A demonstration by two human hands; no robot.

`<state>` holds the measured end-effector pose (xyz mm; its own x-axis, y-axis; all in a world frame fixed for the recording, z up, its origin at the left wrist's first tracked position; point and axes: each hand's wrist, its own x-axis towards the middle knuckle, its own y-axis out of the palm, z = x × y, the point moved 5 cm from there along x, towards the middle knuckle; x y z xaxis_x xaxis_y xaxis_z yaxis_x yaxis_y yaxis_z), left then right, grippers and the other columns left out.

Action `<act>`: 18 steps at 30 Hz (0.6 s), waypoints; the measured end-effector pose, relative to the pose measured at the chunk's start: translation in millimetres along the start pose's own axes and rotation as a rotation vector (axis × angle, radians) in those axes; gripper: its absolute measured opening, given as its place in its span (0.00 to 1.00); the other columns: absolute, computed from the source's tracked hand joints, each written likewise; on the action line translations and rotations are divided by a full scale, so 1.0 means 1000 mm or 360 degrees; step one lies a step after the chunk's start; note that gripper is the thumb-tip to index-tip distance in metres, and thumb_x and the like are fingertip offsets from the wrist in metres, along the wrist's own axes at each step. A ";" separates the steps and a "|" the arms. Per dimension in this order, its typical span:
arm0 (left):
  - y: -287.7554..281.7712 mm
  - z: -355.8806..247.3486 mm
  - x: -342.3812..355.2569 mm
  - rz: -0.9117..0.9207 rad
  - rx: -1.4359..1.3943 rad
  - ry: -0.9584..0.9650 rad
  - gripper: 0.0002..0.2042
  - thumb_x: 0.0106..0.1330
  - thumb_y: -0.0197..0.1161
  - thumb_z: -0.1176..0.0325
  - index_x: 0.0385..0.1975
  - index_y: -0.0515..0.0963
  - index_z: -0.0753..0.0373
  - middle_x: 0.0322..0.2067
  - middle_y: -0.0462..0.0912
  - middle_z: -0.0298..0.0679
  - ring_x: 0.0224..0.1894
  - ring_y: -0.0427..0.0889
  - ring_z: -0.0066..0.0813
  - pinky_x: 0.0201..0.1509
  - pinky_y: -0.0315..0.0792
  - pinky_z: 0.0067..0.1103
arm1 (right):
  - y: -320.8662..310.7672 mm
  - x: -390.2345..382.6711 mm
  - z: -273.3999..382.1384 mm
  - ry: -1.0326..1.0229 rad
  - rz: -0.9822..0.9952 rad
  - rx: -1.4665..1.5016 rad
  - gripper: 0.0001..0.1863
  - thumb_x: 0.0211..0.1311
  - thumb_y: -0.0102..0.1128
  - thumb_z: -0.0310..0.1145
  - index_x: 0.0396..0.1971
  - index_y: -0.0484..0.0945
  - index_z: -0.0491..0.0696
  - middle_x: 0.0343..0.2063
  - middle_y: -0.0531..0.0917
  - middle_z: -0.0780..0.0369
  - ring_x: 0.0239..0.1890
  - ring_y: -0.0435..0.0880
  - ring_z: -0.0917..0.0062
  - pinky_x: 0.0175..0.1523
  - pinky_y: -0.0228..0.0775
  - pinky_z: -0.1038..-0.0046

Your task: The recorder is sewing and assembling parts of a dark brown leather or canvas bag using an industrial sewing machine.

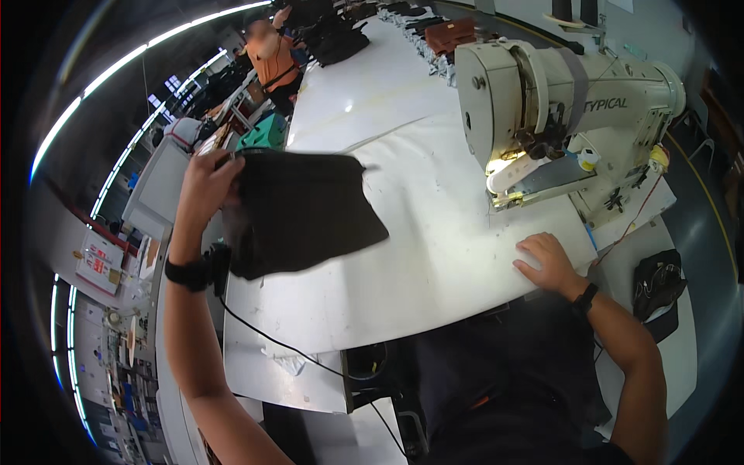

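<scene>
My left hand (208, 186) grips the upper left corner of a dark brown or black fabric piece (306, 213), its fingers closed on the edge. The cloth hangs spread over the left part of the white worktable (418, 271); its left side is slightly blurred. Near the table's front right edge, my right hand (545, 262) lies palm down with the fingers out and nothing in them. A cream industrial sewing machine (566, 101) stands beyond that hand, its lamp lit over the needle area.
Dark cloth piles (333, 39) and a reddish-brown bundle (449, 35) lie along the far table. A person in an orange shirt (273, 58) stands at the far left, near a green bin (266, 133). At right sits a black cloth item (659, 287). A black cable (279, 345) runs from my left wrist.
</scene>
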<state>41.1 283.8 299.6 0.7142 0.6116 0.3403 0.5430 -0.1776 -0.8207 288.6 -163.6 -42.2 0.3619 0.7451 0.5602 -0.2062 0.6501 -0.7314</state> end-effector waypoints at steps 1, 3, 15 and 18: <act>-0.011 -0.003 0.030 -0.0237 0.0294 0.0178 0.15 0.69 0.65 0.62 0.45 0.85 0.68 0.23 0.83 0.40 0.23 0.83 0.28 0.28 0.78 0.26 | 0.000 0.001 0.001 0.0023 0.0015 0.0001 0.17 0.60 0.72 0.38 0.43 0.82 0.44 0.42 0.82 0.57 0.46 0.79 0.59 0.54 0.70 0.62; -0.014 -0.008 0.086 -0.0636 0.0466 0.0461 0.15 0.70 0.64 0.61 0.47 0.85 0.64 0.32 0.87 0.52 0.35 0.88 0.47 0.44 0.79 0.34 | 0.000 0.003 0.005 0.0047 0.0043 -0.0023 0.16 0.59 0.72 0.37 0.42 0.82 0.45 0.40 0.82 0.57 0.45 0.79 0.60 0.53 0.70 0.62; 0.291 0.039 0.100 0.0907 0.0695 0.0495 0.37 0.62 0.69 0.49 0.68 0.71 0.64 0.66 0.70 0.59 0.68 0.72 0.59 0.71 0.70 0.41 | -0.002 0.001 0.005 0.0131 -0.0051 0.0001 0.13 0.58 0.72 0.34 0.41 0.83 0.45 0.40 0.81 0.59 0.44 0.80 0.62 0.52 0.71 0.64; 0.321 0.013 -0.006 0.1430 0.0551 0.0524 0.36 0.64 0.68 0.52 0.69 0.70 0.66 0.68 0.69 0.58 0.69 0.71 0.57 0.72 0.68 0.39 | -0.003 0.001 0.007 0.0073 -0.0065 -0.0016 0.14 0.58 0.72 0.34 0.41 0.83 0.45 0.40 0.81 0.60 0.44 0.80 0.62 0.52 0.72 0.65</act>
<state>205.5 233.1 28.6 0.9095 0.1100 -0.4010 -0.3745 -0.2022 -0.9049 283.4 -163.7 -36.6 0.4113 0.7102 0.5713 -0.1811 0.6780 -0.7124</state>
